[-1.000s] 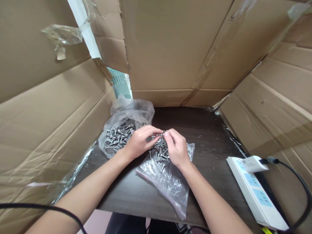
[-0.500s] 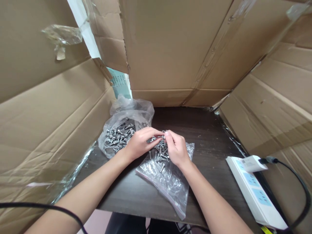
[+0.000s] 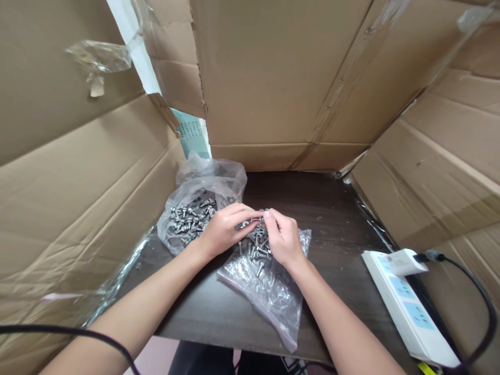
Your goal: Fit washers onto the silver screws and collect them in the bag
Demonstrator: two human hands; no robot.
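Note:
My left hand (image 3: 228, 226) pinches a small metal bolt (image 3: 255, 220) between thumb and fingers. A ring-shaped washer (image 3: 245, 224) shows near its palm. Fingertips of my right hand (image 3: 284, 233) are closed against the bolt's end, on what looks like a small washer (image 3: 262, 211), partly hidden by the thumb. Beneath both hands, a pile of loose bolts (image 3: 260, 249) lies on a flat clear zip bag (image 3: 269, 297). Left of my left hand, an open clear plastic bag (image 3: 211, 182) holds many bolts with washers fitted (image 3: 191, 219).
Cardboard walls (image 3: 281, 78) enclose the dark table (image 3: 332, 219) at the back and sides. A white power strip (image 3: 410, 307) with a plugged-in adapter (image 3: 406, 261) lies at the right. A black cable (image 3: 78, 330) crosses the lower left.
The fingers of my left hand have closed slightly, and the bolt has shifted a little at the fingertips. Both hands otherwise keep their place.

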